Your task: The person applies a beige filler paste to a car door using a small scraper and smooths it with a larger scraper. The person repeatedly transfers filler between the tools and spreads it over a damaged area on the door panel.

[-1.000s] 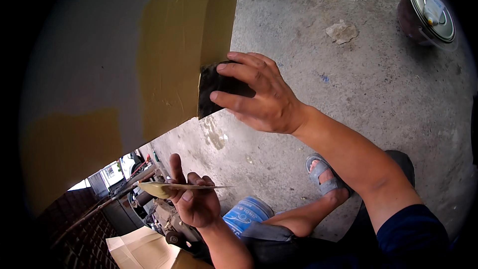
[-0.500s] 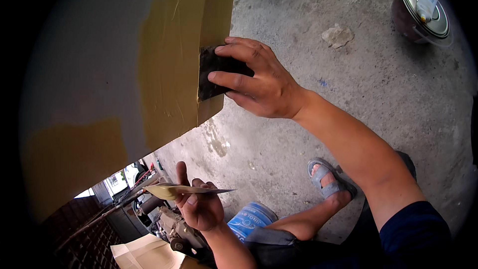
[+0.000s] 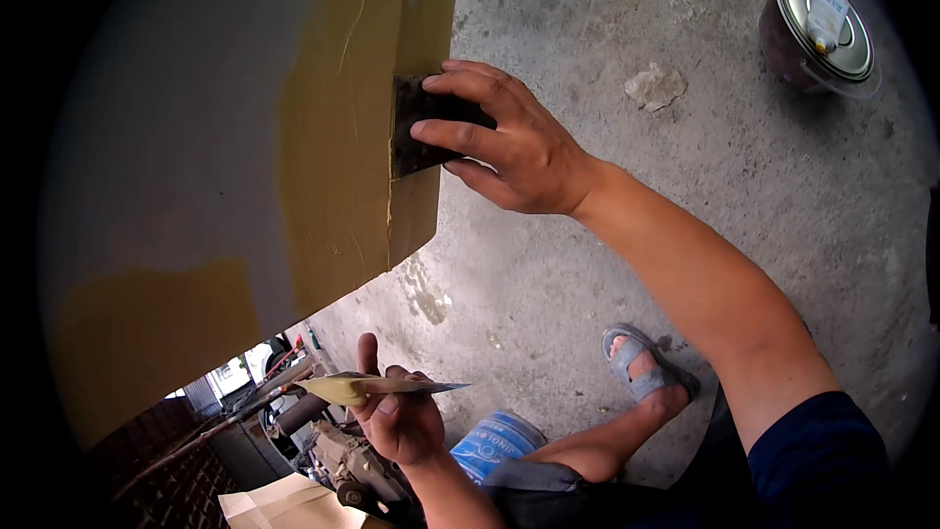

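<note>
A large grey panel (image 3: 176, 137) with patches of yellow putty (image 3: 338, 216) fills the upper left. My right hand (image 3: 509, 142) holds a dark flat spreader (image 3: 411, 149) against the puttied strip along the panel's right edge. A thin ridge of putty runs below the spreader. Beneath the panel, my left hand (image 3: 397, 426) holds a thin putty blade (image 3: 436, 387) level, a lump of yellow putty (image 3: 333, 389) on it, one finger raised behind it.
Concrete floor (image 3: 578, 264) carries a lidded pail with a tube on top (image 3: 798, 59), a pale stone (image 3: 656, 86) and a blue bucket (image 3: 494, 441) by my sandalled foot (image 3: 641, 372). Machinery (image 3: 343, 460), cardboard (image 3: 284, 504) and a brick wall (image 3: 162, 475) are at lower left.
My right hand and spreader have moved up along the panel's edge, exposing more of the puttied strip below. My left hand and blade sit slightly lower and further right in the view.
</note>
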Motion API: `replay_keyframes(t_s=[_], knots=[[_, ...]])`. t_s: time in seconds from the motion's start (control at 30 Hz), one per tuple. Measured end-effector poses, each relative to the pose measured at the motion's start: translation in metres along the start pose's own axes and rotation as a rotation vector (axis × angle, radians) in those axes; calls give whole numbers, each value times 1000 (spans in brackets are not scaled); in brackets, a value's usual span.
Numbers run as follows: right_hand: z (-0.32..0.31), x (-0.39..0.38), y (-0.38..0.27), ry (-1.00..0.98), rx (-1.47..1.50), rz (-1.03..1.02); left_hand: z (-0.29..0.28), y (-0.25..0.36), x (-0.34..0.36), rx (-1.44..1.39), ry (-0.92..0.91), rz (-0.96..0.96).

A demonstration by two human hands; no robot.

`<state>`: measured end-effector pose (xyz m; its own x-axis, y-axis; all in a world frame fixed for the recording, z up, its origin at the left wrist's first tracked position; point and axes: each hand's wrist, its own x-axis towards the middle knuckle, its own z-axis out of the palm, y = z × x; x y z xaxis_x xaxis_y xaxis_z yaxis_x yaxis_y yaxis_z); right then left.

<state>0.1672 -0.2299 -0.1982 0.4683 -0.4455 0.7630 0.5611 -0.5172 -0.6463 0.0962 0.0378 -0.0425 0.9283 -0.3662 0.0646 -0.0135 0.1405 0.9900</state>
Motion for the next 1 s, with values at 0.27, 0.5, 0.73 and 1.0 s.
replay_keyframes(t_s=[0.27,0.5,0.73,1.0], knots=[[-13,6,14,-32,8,42,4,2,-1,94,61,4],[-12,13,33,-90,17,75,15,2,1,95,88,-1],[-24,36,44,-38,25,47,14,4,2,72,35,2],[-25,28,55,-126,-30,77,12,3,2,87,37,3]])
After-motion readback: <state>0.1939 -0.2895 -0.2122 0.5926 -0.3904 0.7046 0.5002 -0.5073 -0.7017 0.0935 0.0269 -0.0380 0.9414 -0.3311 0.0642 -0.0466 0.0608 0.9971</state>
